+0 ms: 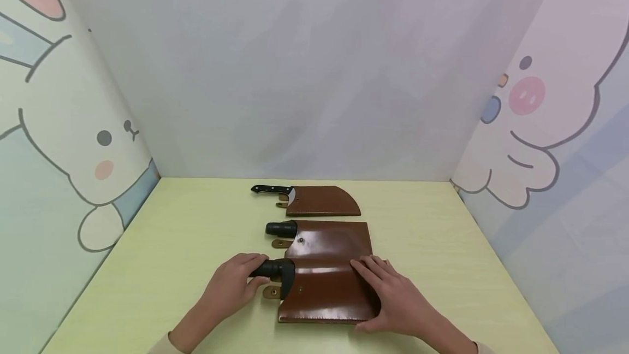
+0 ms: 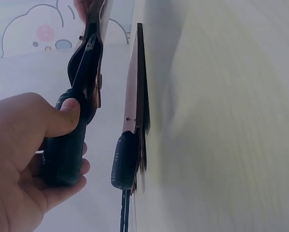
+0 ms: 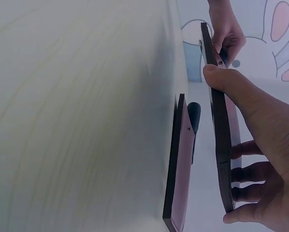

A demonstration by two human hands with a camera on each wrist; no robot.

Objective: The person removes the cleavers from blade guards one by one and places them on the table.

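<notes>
A cleaver with a black handle (image 2: 62,154) sits in a glossy brown leather sheath (image 1: 329,291), held up off the table at the front. My left hand (image 1: 235,283) grips that handle, thumb along its upper side and fingers beneath. The right hand (image 1: 395,299) holds the sheath's far end, with the thumb (image 3: 231,79) on one edge and the fingers spread over the other side. An undone strap with a snap (image 1: 272,292) sticks out below the handle. The blade itself is mostly hidden in the leather.
Behind lies a second sheathed cleaver (image 1: 331,238) with a black handle, partly covered by the held one in the head view. Farther back is a sheathed knife (image 1: 321,201) with a riveted handle. The pale table (image 1: 172,234) meets a plain back wall and cartoon-printed side panels (image 1: 550,141).
</notes>
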